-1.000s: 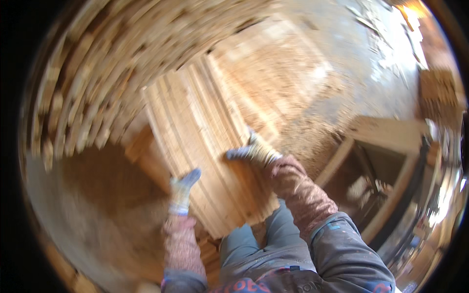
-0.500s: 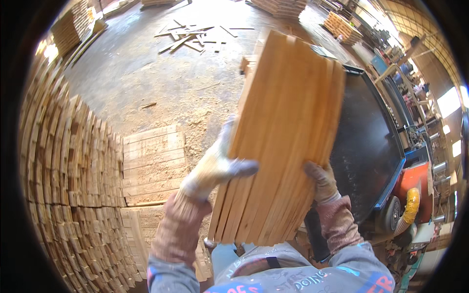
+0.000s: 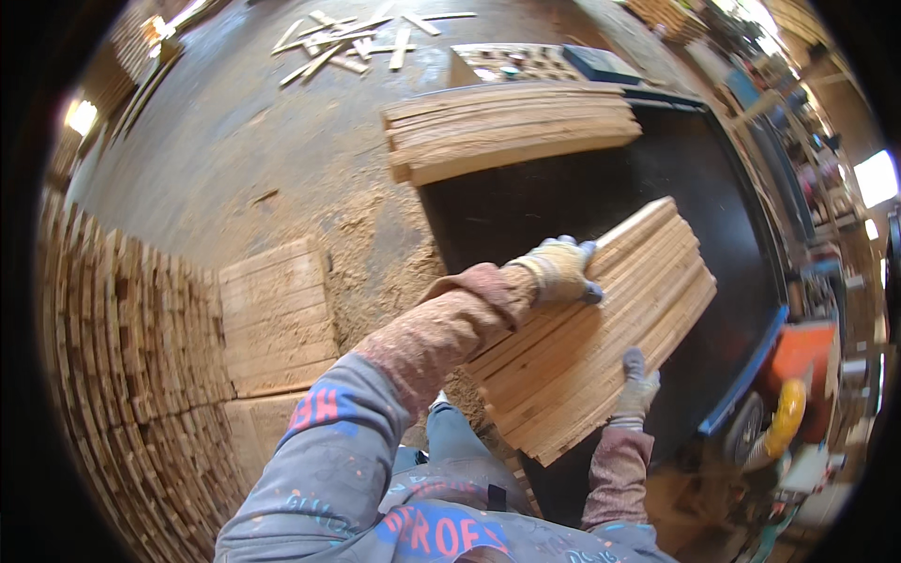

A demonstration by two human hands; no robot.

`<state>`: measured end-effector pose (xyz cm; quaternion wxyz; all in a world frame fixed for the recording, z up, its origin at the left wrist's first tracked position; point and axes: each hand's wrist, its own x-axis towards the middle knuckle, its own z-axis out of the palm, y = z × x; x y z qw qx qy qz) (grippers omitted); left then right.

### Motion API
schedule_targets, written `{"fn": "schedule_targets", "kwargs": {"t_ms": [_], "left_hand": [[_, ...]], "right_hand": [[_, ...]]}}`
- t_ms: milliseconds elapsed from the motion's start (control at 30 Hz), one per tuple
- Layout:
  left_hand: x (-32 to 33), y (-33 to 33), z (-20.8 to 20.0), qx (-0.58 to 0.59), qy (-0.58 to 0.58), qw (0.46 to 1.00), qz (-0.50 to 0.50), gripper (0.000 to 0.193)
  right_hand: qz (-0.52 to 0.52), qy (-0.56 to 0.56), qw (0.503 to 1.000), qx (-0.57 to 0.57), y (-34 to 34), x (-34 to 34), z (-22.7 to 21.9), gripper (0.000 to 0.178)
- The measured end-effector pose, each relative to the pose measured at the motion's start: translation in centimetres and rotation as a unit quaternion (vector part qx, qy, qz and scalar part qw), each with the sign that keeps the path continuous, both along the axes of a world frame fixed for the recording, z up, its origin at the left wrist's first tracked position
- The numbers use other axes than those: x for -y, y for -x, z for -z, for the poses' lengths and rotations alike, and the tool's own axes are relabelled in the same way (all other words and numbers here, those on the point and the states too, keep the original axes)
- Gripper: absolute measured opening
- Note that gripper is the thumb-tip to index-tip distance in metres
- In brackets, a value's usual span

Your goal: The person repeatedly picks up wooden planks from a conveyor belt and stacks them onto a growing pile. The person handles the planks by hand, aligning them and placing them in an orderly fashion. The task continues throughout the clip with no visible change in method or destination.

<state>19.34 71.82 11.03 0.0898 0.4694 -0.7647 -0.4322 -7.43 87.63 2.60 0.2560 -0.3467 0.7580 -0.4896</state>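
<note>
A bundle of wooden boards point(image 3: 601, 342) lies slanted over the near part of a black tabletop point(image 3: 694, 178), its near end jutting past the edge toward me. My left hand point(image 3: 561, 270), in a pale glove with grey fingertips, grips the bundle's far left side, thumb on top. At the near right side my right hand point(image 3: 636, 385), gloved alike, clasps the boards with its thumb up; its other fingers are hidden. Along the far left edge of the table rests another row of boards point(image 3: 511, 131), touched by neither hand.
Tall stacks of boards point(image 3: 141, 347) rise on my left. Beside them sit low slatted wooden panels point(image 3: 277, 319) strewn with sawdust. Loose sticks point(image 3: 352, 42) lie scattered on the far floor. To the right stand an orange machine point(image 3: 798, 361) and a yellow hose point(image 3: 786, 418).
The bundle has gone from raised and nearly upright before me to lying lower over the table, turned right. My left arm now reaches across to the right. The row of boards behind has come into view.
</note>
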Motion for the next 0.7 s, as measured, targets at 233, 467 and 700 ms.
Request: {"fn": "schedule_targets", "kwargs": {"t_ms": [233,467,700], "left_hand": [[0.4,-7.7,-1.6,-0.087,0.209,0.957,-0.184,0.096],[-29.8,-23.8,16.4,-0.079,0.266,0.794,-0.541,0.066],[-63.2,-23.0,40.8,0.274,-0.291,0.656,-0.641,0.116]], "right_hand": [[-0.066,0.026,0.985,0.156,-5.8,11.8,1.0,0.051],[-0.172,-0.189,0.959,0.12,-3.4,18.1,0.9,0.067],[-0.462,0.225,0.803,-0.301,-28.3,5.0,-1.2,0.06]]}}
